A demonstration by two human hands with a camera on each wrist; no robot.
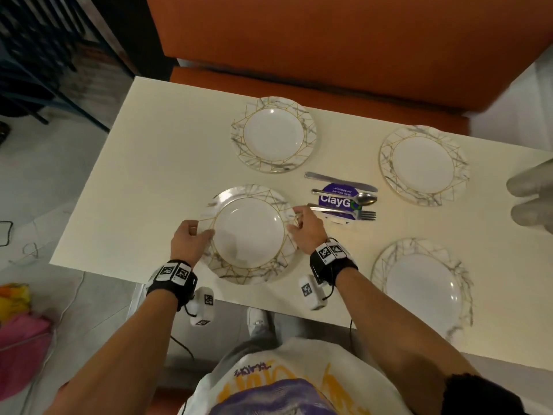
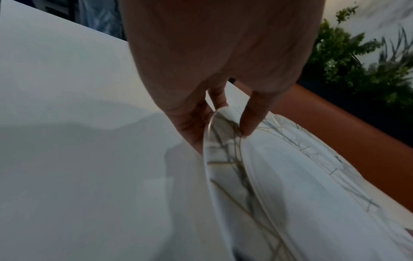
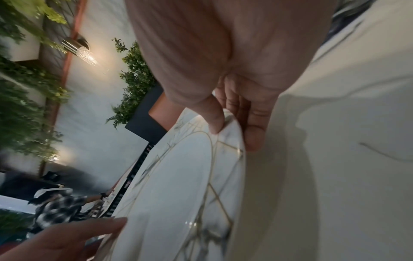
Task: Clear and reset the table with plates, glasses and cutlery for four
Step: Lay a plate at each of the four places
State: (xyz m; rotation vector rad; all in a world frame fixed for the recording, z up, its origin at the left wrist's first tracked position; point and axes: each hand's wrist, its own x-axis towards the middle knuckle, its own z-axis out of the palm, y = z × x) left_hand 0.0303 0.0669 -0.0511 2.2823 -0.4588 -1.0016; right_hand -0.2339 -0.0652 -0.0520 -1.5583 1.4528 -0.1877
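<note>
Smooth cream table (image 1: 155, 163) fronts an orange padded bench (image 1: 299, 49). At its near edge, left hand (image 1: 191, 239) and right hand (image 1: 306, 227) pinch opposite rims of a round glossy marble-veined, gold-lined plate (image 1: 250, 235), thumbs on top, fingers curled beneath. Steel cutlery (image 1: 344, 196) lies just right.

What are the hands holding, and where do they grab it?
Both hold one plate by its rim: the left hand pinches the left edge, the right hand the right edge, thumbs on top.
</note>
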